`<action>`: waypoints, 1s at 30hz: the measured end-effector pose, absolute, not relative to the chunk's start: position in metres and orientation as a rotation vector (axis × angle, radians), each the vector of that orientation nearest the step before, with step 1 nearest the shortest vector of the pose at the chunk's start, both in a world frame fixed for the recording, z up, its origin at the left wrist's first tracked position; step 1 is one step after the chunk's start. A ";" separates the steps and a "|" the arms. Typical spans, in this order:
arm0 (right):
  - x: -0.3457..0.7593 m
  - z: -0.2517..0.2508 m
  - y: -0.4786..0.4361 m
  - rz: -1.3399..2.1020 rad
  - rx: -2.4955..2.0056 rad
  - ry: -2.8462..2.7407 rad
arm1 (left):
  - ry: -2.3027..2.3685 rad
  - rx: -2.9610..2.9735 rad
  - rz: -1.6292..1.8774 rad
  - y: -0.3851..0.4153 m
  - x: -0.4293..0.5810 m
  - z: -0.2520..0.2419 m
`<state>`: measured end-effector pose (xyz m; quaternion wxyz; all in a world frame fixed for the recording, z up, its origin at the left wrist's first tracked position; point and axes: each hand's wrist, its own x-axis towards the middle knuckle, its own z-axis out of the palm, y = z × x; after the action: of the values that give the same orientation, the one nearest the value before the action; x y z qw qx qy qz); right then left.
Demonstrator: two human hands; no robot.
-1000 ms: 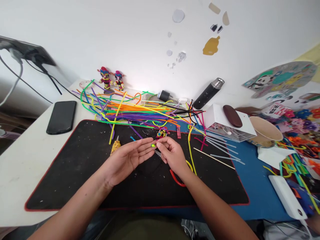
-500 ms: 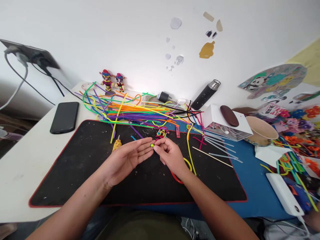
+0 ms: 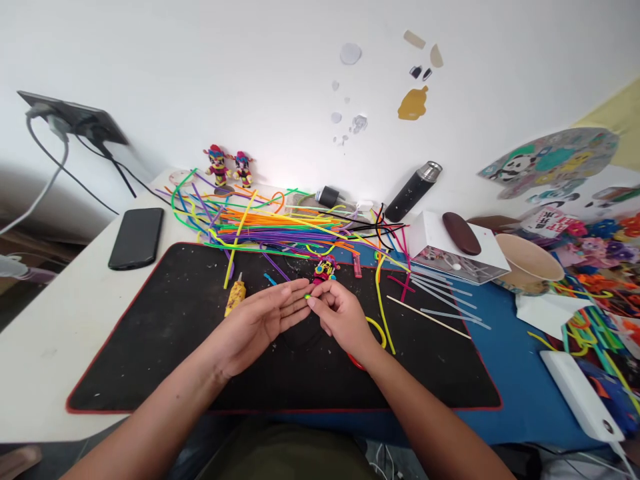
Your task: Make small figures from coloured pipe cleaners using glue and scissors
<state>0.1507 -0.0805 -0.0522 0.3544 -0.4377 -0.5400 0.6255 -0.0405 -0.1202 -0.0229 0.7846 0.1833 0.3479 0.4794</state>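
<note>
Pinching one green piece (image 3: 307,297) near one doll (image 3: 326,268), the right hand (image 3: 343,315) meets the left hand (image 3: 260,317), fingers outstretched.

Hands (image 3: 345,320) over black mat (image 3: 170,353), green bit (image 3: 307,297) between them — bright stems (image 3: 285,233) behind

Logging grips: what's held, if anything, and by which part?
A tiny green piece, at the fingertips of the left hand and right hand; gripped part too small to tell.

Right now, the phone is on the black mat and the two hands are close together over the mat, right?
The phone isn't on the black mat: the head view shows it on the white table, beside the mat. The left hand and right hand are close together over the mat.
</note>
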 end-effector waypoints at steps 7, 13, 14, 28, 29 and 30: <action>0.152 -0.052 -0.080 1.675 -1.105 -1.322 | 1.110 1.014 0.978 -0.114 -0.047 -0.014; 0.151 -0.046 -0.079 1.706 -1.092 -1.266 | 1.242 1.378 0.782 -0.101 -0.052 -0.011; 0.151 -0.046 -0.079 1.708 -1.093 -1.261 | 1.236 1.390 0.752 -0.099 -0.051 -0.011; 0.152 -0.052 -0.078 1.788 -1.047 -1.182 | 1.204 1.319 0.786 -0.085 -0.044 -0.018; 0.151 -0.053 -0.078 1.794 -1.043 -1.182 | 1.210 1.322 0.784 -0.084 -0.044 -0.018; 0.151 -0.053 -0.078 1.798 -1.041 -1.180 | 1.217 1.326 0.780 -0.084 -0.044 -0.018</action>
<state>0.1509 -0.0778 -0.0531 0.3672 -0.4053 -0.4593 0.6999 -0.0439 -0.0841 -0.0183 0.5564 0.5616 0.5156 0.3303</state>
